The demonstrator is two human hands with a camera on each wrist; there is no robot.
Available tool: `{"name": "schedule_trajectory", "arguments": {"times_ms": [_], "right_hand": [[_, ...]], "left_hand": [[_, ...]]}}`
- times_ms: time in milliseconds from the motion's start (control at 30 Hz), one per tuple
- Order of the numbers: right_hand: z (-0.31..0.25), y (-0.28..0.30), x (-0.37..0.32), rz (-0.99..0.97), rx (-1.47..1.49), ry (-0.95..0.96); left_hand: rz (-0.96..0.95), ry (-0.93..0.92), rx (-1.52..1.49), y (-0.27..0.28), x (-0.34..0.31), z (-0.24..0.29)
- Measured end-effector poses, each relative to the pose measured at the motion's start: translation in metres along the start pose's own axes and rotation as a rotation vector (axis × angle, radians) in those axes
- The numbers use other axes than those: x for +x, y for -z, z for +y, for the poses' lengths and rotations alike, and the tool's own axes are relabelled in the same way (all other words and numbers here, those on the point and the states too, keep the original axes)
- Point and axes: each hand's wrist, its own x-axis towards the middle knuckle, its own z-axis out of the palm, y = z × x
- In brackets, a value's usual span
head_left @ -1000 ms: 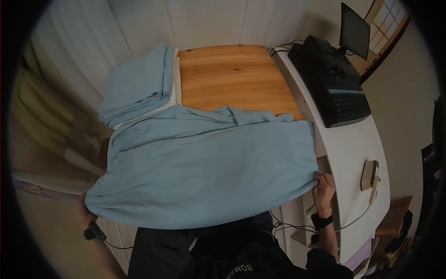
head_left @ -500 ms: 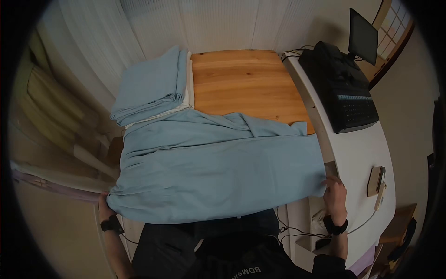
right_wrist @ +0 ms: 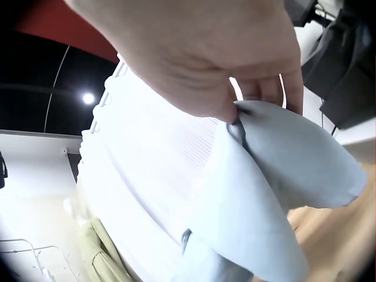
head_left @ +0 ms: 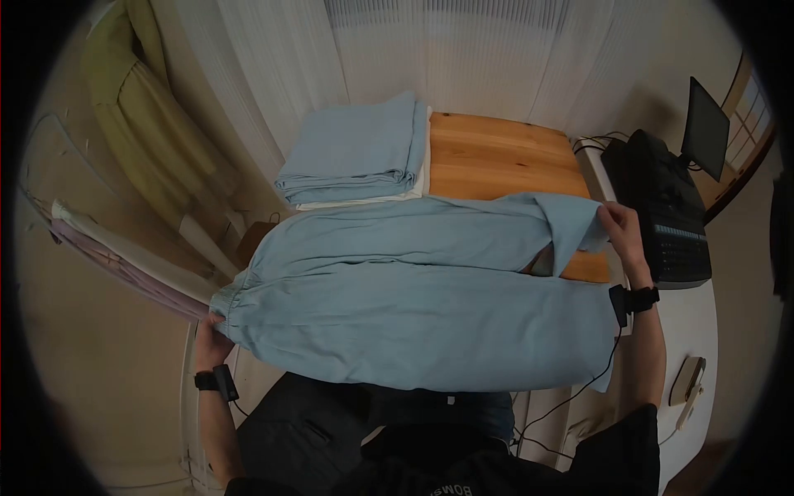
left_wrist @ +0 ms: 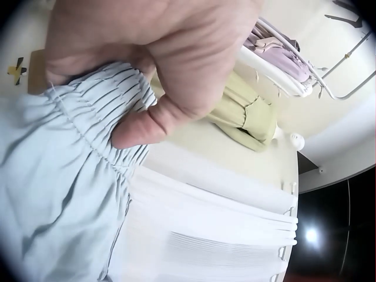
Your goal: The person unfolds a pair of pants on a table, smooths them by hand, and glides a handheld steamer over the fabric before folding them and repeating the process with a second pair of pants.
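Note:
Light blue pants (head_left: 430,318) lie across the wooden table, waist to the left and both legs stretched to the right. My left hand (head_left: 213,345) grips the gathered elastic waistband (left_wrist: 106,111), thumb on the outer side in the left wrist view. At the far right my right hand (head_left: 624,231) pinches the hem end of the far leg (head_left: 571,217) and lifts it, so the cloth hangs in a fold below the fingers in the right wrist view. The near leg lies flat, its end by my right forearm. A gap between the legs shows some wood.
Folded light blue cloth (head_left: 351,149) lies stacked on white cloth at the back left of the wooden tabletop (head_left: 504,157). To the right, a white desk (head_left: 691,322) bears a black keyboard device (head_left: 670,223) and a monitor. Garments hang on a rack at left; a cable trails from my right wrist.
My right hand has let go of the near leg's end, moved away from me and taken hold of the far leg's hem. My left hand keeps the waistband. The head view has shifted.

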Motion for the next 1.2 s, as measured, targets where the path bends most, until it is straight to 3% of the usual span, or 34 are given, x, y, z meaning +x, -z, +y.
{"name": "schedule_trajectory", "arguments": {"times_ms": [67,167,233,333,400,467,533,567,633,667,733,767,833,867,933,1000,1167,1200], "right_hand": [[-0.001,0.029,0.015,0.111,0.087,0.114],[-0.002,0.067,0.031,0.208,-0.067,0.054],[0.026,0.071,0.044,0.161,-0.243,0.035],[0.082,0.052,0.043,-0.217,-0.747,-0.189],[0.058,0.020,0.017,-0.147,-0.982,-0.199],[0.041,-0.008,-0.005,-0.030,-0.874,0.030],[0.029,-0.030,-0.026,-0.113,-0.759,-0.049],[0.024,-0.034,-0.034,-0.112,-0.768,-0.059],[0.018,-0.039,-0.044,-0.341,-0.966,-0.036],[0.031,-0.041,-0.044,-0.337,-0.967,-0.042],[0.070,-0.043,-0.042,-0.204,-0.978,0.030],[0.073,-0.038,-0.039,-0.197,-0.981,0.029],[0.075,-0.028,-0.026,-0.088,-0.924,-0.059],[0.074,-0.018,-0.019,-0.088,-0.926,-0.060],[0.066,0.011,-0.003,0.194,-0.630,-0.037],[0.053,0.042,0.008,0.267,-0.382,-0.036],[0.006,0.084,0.001,0.248,-0.170,-0.032],[-0.007,0.091,-0.004,0.194,-0.150,-0.014]], "left_hand": [[-0.103,0.084,-0.070,0.045,0.013,0.003],[-0.130,0.024,0.044,0.013,-0.003,-0.010],[-0.160,0.058,0.174,0.002,-0.001,-0.019],[-0.213,0.090,0.348,-0.007,0.009,-0.013],[-0.250,0.102,0.392,0.000,0.023,-0.001],[-0.118,0.061,0.650,0.014,0.042,0.014],[-0.064,0.045,0.776,-0.009,0.048,0.018],[0.041,0.154,1.008,-0.047,0.047,0.026],[0.270,0.365,1.469,-0.109,0.053,0.040],[0.264,0.362,1.473,-0.109,0.074,0.039],[-0.001,0.388,1.502,-0.098,0.136,0.021],[-0.005,0.381,1.501,-0.102,0.152,0.010],[-0.126,0.402,1.031,-0.112,0.175,-0.011],[-0.128,0.403,1.030,-0.120,0.179,-0.017],[-0.183,0.186,1.169,-0.138,0.182,-0.023],[-0.170,0.185,1.208,-0.143,0.181,-0.022],[-0.163,0.299,1.227,-0.126,0.176,-0.001],[-0.204,0.146,1.433,-0.120,0.168,0.014]]}}
